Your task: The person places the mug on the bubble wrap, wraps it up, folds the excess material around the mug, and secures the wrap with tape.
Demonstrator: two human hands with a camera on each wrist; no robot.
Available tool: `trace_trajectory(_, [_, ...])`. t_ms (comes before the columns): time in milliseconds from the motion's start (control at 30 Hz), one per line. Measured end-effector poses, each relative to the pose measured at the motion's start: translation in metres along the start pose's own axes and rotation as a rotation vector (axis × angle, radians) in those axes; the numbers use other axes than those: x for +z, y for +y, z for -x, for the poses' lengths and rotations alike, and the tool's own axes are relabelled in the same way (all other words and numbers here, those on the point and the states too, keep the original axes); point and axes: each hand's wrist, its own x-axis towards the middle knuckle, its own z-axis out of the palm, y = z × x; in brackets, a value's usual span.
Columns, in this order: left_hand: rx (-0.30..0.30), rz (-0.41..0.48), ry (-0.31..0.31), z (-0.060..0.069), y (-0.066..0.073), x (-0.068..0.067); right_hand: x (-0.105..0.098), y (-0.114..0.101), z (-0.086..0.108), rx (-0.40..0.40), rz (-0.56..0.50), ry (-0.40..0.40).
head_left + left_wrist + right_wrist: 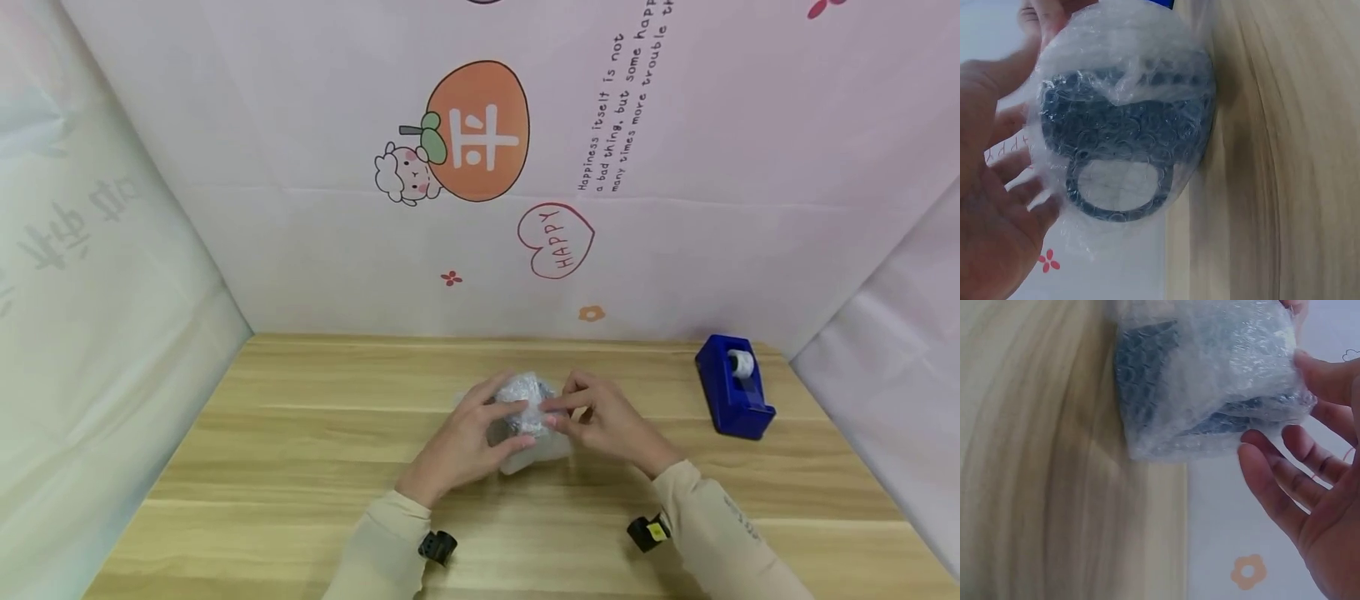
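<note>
A dark blue mug (1129, 128) is wrapped in clear bubble wrap (529, 388) on the wooden table. Its loop handle shows through the plastic in the left wrist view. My left hand (467, 435) holds the wrapped mug from the left, thumb and forefinger on either side of the top. At the top right, my right hand (606, 423) pinches the bubble wrap between thumb and forefinger. Its other fingers (1272, 481) stand apart from the bundle in the right wrist view. Part of the wrap is hidden behind the hands.
A blue tape dispenser (723, 396) with a roll of tape (741, 364) stands at the right back of the table (300, 467). Behind the table rises a printed white cloth (337, 267), with more cloth along both sides.
</note>
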Motion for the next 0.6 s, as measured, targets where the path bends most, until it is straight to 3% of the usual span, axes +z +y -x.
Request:
trace_trajectory(267, [0.062,-0.054,0.07,-0.005,-0.002,0.005,0.002,-0.003,0.01,-0.025,0.06,0.092])
trace_trajectory(367, [0.09,-0.065,0.107,-0.007,-0.004,0.007,-0.011,-0.001,0.017,-0.004,0.098,0.189])
trace_trajectory(500, [0.125,-0.059,0.144,-0.008,-0.006,0.01,-0.06,0.021,0.035,0.184,0.291,0.409])
trace_trajectory(567, [0.136,-0.056,0.156,-0.009,-0.007,0.012,-0.092,0.041,0.052,0.375,0.425,0.469])
trace_trajectory(600, [0.139,-0.056,0.159,-0.009,-0.008,0.013,-0.107,0.051,0.063,0.496,0.472,0.462])
